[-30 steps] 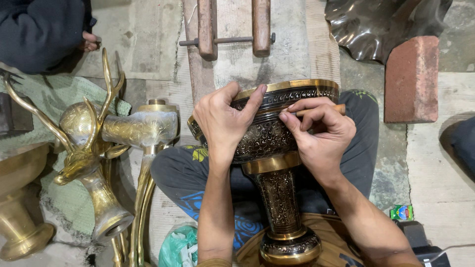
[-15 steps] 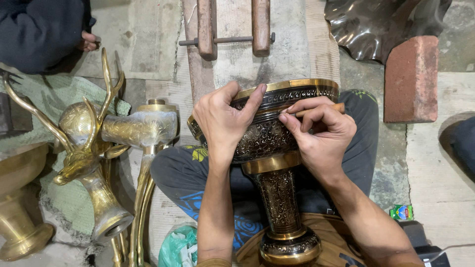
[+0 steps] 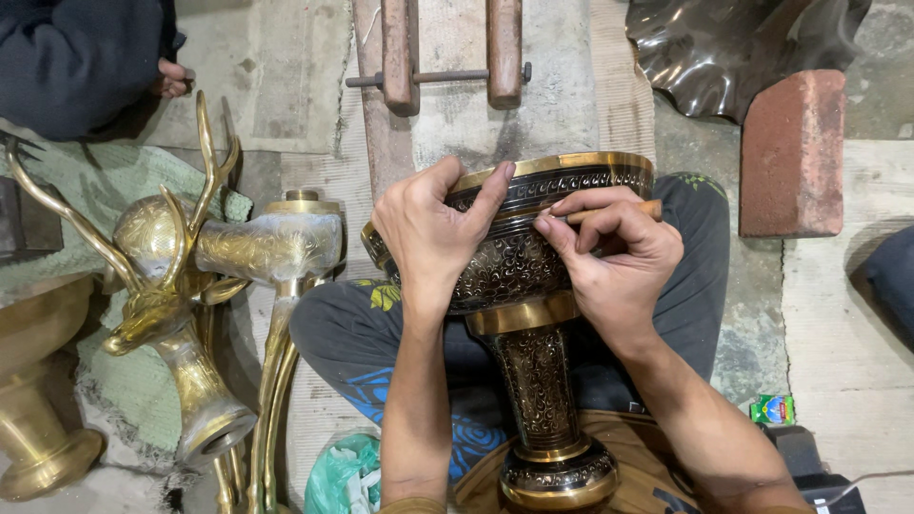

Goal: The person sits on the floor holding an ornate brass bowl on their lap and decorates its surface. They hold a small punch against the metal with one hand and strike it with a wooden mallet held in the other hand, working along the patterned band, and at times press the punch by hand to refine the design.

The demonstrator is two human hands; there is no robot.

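Observation:
A tall brass goblet-shaped vase (image 3: 533,381) with dark engraved patterns lies across my lap, rim pointing away. My left hand (image 3: 433,228) grips the bowl of the vase, thumb stretched up to the gold rim. My right hand (image 3: 614,252) pinches a thin wooden-handled engraving tool (image 3: 624,211), its tip pressed against the patterned band just under the rim. Fingers of both hands nearly meet on the bowl.
A brass deer figure (image 3: 167,286) with antlers lies at left beside other brass pieces (image 3: 38,381). A red brick (image 3: 790,152) sits at right, a wooden clamp frame (image 3: 447,57) ahead. Another person's dark sleeve and hand (image 3: 171,78) are at top left.

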